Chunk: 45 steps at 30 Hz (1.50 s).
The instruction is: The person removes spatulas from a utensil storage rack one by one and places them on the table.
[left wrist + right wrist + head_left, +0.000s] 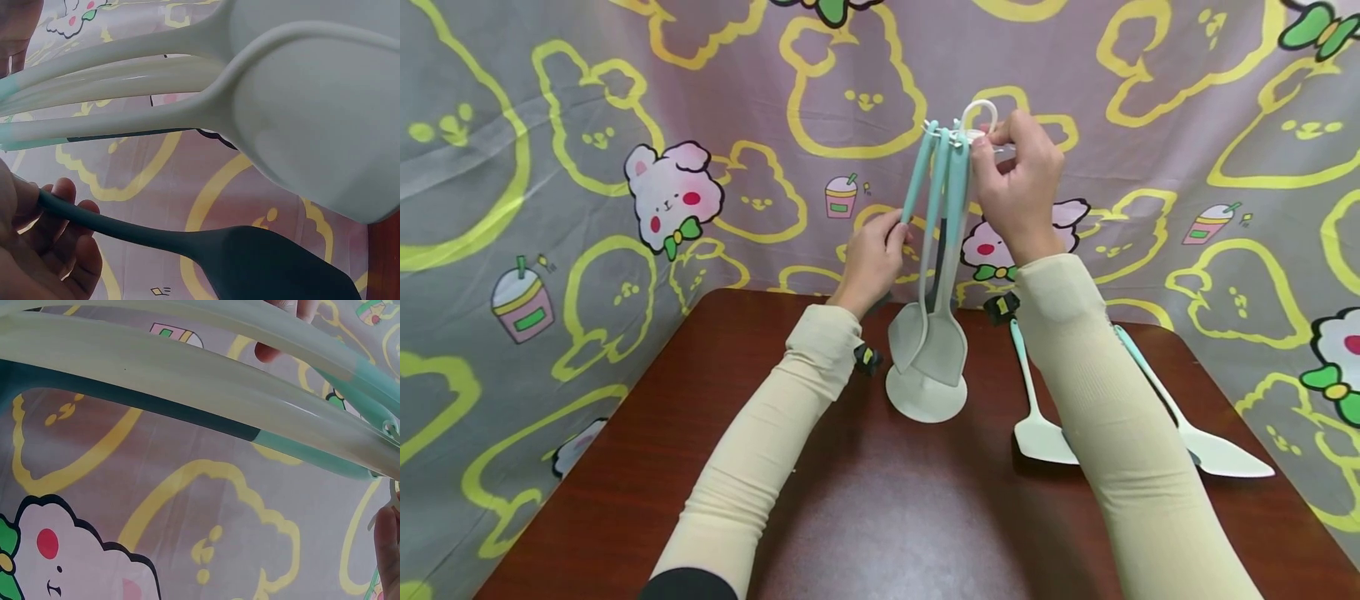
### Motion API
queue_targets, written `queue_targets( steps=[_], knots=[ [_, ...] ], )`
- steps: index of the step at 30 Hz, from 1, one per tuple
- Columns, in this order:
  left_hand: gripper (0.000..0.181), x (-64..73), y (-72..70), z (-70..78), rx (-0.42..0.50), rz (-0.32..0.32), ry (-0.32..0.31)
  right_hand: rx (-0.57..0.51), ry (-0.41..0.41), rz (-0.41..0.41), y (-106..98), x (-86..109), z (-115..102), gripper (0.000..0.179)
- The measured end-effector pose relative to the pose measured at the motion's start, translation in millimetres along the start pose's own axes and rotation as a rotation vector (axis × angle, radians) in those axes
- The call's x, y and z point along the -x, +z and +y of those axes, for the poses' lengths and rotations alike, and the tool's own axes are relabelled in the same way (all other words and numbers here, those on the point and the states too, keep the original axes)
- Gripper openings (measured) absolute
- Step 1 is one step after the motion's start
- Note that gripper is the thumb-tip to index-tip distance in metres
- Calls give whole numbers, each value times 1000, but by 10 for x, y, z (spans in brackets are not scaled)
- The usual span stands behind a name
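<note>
Head view showed me seemingly hanging the dark-headed utensil (pixel 269 262), left hand (pixel 874 254) pinching its handle (pixel 917 177) beside the rack (pixel 927 405), right hand (pixel 1021 179) gripping the rack's top, secure seating needed before release.

a printed curtain behind a dark table
the curtain (pixel 760 108), grey to pinkish, hung round the back and both sides, creased in places; yellow bear outlines (pixel 795 108), white bunnies (pixel 673 200) with green bows (pixel 682 237) and pink cups (pixel 523 308) covered it. the red-brown table (pixel 880 517) had rounded far corners, and a pale, soft glare lay on its near middle.
</note>
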<state>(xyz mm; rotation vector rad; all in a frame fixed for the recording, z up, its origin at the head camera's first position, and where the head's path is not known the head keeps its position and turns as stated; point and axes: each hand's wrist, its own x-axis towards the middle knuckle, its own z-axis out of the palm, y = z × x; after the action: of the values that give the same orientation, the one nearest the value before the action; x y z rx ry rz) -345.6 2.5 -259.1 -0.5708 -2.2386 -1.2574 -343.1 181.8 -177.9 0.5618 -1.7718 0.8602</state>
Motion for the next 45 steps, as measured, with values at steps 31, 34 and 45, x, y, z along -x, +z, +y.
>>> queue_targets(
  steps=[31, 34, 45],
  knots=[
    [25, -18, -35, -4, -15, 11, 17, 17, -6, -4, 11, -6, -4, 27],
    [25, -15, -32, -9, -14, 14, 21, 17, -8, -5, 14, -4, 3, 28],
    [26, -15, -29, -15, -12, 13, 18, 16, -2, -3, 22, -5, 11, 29]
  ],
)
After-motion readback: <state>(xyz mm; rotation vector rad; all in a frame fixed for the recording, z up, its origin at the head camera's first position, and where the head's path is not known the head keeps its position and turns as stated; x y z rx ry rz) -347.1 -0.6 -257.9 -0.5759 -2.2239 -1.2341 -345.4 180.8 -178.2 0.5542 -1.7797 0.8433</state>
